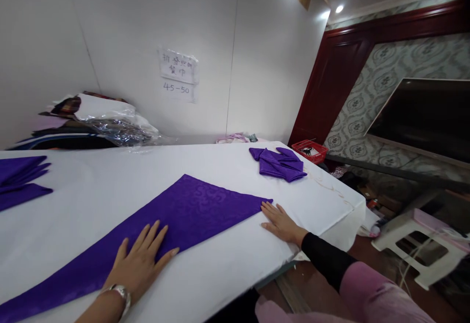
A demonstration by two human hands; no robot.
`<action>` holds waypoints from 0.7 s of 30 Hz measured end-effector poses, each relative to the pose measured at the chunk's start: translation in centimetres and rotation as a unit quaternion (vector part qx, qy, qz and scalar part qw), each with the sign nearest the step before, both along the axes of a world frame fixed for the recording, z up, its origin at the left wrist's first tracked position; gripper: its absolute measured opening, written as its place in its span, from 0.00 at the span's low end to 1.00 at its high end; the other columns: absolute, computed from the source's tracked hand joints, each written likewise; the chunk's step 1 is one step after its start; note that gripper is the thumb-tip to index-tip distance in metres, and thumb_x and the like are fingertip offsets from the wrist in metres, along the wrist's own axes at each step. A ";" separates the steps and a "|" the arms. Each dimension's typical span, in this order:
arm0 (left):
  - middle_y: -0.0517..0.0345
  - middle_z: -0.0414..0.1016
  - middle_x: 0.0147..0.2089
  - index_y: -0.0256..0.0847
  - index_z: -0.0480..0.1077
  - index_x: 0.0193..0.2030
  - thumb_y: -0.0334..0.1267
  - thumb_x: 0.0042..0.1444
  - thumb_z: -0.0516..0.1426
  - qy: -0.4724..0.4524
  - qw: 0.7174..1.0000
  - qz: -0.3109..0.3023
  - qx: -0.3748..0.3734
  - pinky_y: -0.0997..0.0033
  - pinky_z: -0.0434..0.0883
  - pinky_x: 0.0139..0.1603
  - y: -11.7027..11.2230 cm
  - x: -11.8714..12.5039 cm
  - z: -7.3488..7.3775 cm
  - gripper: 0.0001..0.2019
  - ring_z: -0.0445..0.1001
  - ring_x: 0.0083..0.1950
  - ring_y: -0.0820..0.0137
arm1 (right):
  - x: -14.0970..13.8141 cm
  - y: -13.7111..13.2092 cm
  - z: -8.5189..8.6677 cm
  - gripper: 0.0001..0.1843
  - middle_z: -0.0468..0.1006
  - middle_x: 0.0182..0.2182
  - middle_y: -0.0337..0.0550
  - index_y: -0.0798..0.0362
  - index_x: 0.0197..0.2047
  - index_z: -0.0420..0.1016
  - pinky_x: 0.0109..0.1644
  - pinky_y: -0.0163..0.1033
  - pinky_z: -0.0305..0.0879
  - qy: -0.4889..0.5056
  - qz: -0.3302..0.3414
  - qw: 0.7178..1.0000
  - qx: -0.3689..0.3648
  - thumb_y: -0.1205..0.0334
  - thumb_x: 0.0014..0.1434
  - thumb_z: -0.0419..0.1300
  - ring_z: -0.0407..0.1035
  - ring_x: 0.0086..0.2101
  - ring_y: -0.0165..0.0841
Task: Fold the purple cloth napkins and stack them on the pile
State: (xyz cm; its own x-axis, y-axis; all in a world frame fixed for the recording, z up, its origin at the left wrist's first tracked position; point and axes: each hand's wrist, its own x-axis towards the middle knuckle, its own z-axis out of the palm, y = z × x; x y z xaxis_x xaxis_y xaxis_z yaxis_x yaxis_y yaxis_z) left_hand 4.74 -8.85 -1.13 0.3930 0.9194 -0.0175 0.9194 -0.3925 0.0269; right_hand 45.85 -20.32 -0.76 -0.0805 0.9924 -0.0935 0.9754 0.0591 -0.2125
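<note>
A purple patterned napkin [198, 210] lies flat on the white-covered table, folded into a wide triangle whose long edge faces me. My left hand [139, 259] rests on its near edge left of the middle, fingers spread, a silver bracelet at the wrist. At the right tip of the napkin, my right hand [281, 221] lies with its fingertips on or just beside the corner, fingers stretched out. The left tip of the cloth runs out of view at the lower left.
A folded purple napkin [281, 164] sits at the table's far right, and a stack of purple cloth [22, 181] at the left edge. Plastic-wrapped fabrics [110, 122] lie along the wall. A red basket [310, 151] and a white stool [422, 244] stand to the right.
</note>
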 end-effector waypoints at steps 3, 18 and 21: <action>0.51 0.45 0.71 0.40 0.52 0.67 0.54 0.53 0.44 0.008 1.000 0.014 -0.009 0.45 0.43 0.67 0.1 -0.8 -0.8 0.36 0.41 0.71 0.56 | 0.1 -0.1 -0.1 0.39 0.42 0.68 0.48 0.53 0.69 0.43 0.67 0.54 0.32 -0.003 0.003 1.000 0.004 0.38 0.64 0.37 0.37 0.66 0.40; 0.48 0.42 0.72 0.37 0.47 0.68 0.58 0.59 0.38 -0.012 0.973 0.229 -0.028 0.43 0.43 0.67 -0.5 -8.3 1.0 0.36 0.40 0.72 0.55 | 3.3 -0.5 -4.5 0.36 0.51 0.66 0.48 0.50 0.68 0.51 0.65 0.60 0.41 -0.051 0.012 0.996 0.075 0.40 0.62 0.41 0.45 0.64 0.44; 0.45 0.43 0.72 0.36 0.49 0.68 0.59 0.59 0.37 -0.062 0.967 0.245 -0.033 0.41 0.39 0.67 -0.9 -8.1 1.5 0.37 0.39 0.72 0.54 | 6.0 -0.3 -7.6 0.36 0.54 0.65 0.46 0.43 0.69 0.46 0.62 0.64 0.47 -0.039 0.045 0.987 0.148 0.41 0.60 0.42 0.50 0.63 0.47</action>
